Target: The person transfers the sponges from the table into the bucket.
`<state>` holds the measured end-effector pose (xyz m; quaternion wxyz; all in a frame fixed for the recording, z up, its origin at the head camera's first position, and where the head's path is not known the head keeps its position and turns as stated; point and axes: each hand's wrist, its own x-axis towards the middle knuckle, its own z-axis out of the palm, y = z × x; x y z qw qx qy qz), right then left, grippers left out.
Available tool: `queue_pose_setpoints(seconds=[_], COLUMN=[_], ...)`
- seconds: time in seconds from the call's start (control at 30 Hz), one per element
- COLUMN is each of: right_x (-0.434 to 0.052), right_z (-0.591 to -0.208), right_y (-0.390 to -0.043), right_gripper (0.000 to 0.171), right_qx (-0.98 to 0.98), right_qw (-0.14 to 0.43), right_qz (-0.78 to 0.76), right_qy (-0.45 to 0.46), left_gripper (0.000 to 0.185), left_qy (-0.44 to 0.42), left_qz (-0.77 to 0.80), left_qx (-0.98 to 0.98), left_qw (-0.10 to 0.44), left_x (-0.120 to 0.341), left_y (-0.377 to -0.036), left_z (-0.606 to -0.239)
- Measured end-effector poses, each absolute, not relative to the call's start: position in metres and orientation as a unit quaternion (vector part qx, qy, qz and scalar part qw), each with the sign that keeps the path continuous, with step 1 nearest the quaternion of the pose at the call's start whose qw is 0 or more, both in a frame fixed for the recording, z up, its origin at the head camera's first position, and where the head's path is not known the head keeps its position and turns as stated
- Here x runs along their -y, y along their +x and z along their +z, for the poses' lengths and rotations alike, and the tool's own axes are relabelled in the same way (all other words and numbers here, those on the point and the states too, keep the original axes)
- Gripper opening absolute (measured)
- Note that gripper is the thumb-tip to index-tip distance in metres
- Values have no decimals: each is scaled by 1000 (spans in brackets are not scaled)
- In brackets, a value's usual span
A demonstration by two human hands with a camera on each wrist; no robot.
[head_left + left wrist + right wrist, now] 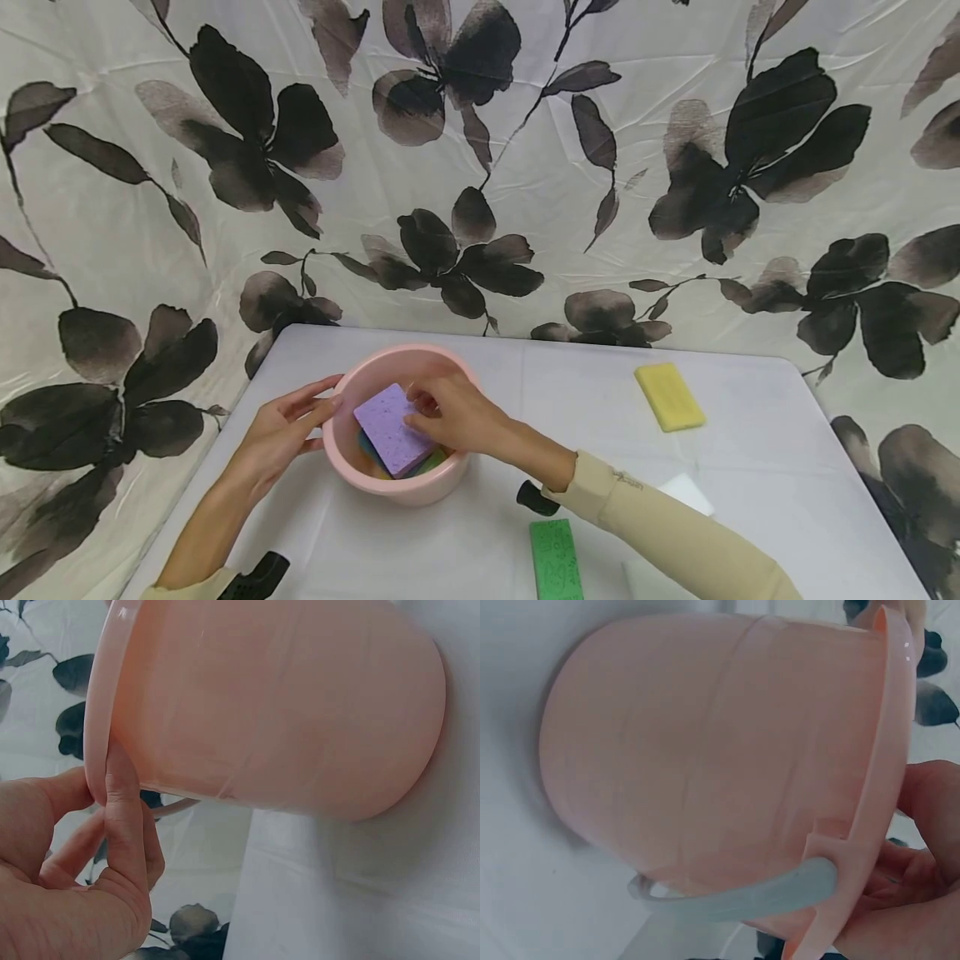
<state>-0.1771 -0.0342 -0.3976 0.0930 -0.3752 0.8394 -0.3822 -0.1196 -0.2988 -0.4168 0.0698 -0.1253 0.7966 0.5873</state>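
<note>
A pink bucket (442,483) stands on the table, with a pale grey handle (742,896) hanging at its side in the right wrist view. My left hand (281,433) grips its rim from the left; the left wrist view shows thumb and fingers on either side of the rim. Over the bucket's right side, my right hand (457,412) reaches in and pinches the right edge of a purple sponge (393,429). The sponge lies tilted near rim height. Below it, a green sponge (431,461) and bits of blue and yellow show.
A yellow sponge (670,397) lies at the back right of the white table (765,433). Nearer the front is a green sponge (557,560). A white piece (688,493) is partly hidden behind the right sleeve (675,525). Floral cloth (585,208) hangs behind the table.
</note>
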Motion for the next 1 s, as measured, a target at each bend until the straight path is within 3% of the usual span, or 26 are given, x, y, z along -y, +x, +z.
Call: queue_pose_setpoints(seconds=[1.0], right_x=[-37], right_z=[-395], right_y=[-169], right_gripper=[22], right_qx=[-811], right_qw=[25], right_qz=[-486], right_qy=[-324], left_gripper=[72], left_qy=[-120], left_qz=[596], left_qx=[-791], left_qw=[66], left_x=[299], left_y=[-119], left_z=[-417])
